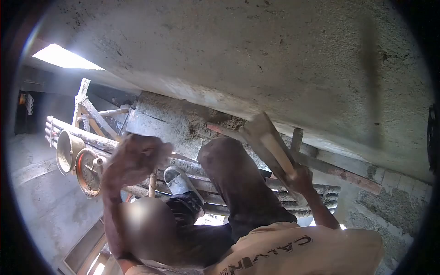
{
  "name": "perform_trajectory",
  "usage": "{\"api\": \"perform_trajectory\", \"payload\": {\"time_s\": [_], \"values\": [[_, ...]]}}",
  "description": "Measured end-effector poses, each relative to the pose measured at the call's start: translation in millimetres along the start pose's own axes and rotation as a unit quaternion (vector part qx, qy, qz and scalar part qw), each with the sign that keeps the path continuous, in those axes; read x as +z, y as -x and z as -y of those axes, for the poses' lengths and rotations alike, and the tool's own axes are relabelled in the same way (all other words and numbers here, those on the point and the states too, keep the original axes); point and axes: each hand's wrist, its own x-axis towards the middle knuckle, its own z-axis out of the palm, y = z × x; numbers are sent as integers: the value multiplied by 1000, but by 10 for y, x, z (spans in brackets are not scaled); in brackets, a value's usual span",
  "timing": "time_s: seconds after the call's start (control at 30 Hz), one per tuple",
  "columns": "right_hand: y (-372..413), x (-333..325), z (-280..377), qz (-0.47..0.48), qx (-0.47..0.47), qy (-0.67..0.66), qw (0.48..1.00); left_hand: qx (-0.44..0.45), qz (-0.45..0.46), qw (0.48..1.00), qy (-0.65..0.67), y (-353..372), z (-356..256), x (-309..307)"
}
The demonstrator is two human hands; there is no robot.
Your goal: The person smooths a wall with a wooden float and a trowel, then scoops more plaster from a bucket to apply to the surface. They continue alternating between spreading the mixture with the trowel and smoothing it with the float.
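Note:
My right hand (300, 179) is wrapped round the lower end of a plastering float's handle. The long flat float (262, 133) is tilted, with its upper end close by the base of the grey plastered wall (275, 59). My left hand (142, 153) is raised on the left, bent at the wrist and smeared by motion, so I cannot tell whether it holds anything. It is nearest to my bent knee (224, 153), above a pale shoe (178, 181). Rough, crumbly mortar (195, 121) shows behind the knee.
Several scaffold poles (87, 137) run across below me. Two mortar-stained buckets, one pale (64, 153) and one with an orange inner rim (82, 172), are at the left. A crusted wooden frame (94, 112) rises behind them. A reddish plank (348, 176) lies along the wall at right.

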Motion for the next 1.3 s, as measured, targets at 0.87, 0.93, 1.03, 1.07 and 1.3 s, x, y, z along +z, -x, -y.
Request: {"api": "perform_trajectory", "payload": {"time_s": [0.87, 0.93, 1.03, 1.07, 1.3], "values": [[-1415, -1700, 2971, -366, -515, -426, 648, -201, -297, 889, -284, 1593, 141, 8], [-1315, -2115, 2449, -530, -474, -350, 610, -244, -352, 865, -262, 1805, 82, 57], [-1155, -2922, 1689, -711, -371, -195, 564, -287, -431, 830, -208, 2054, -80, 125], [-1108, -3179, 1474, -746, -339, -145, 555, -284, -459, 822, -184, 2135, -44, 162], [-911, -4169, 761, -806, -220, 93, 542, -247, -701, 649, -163, 2771, 752, 425]]}}
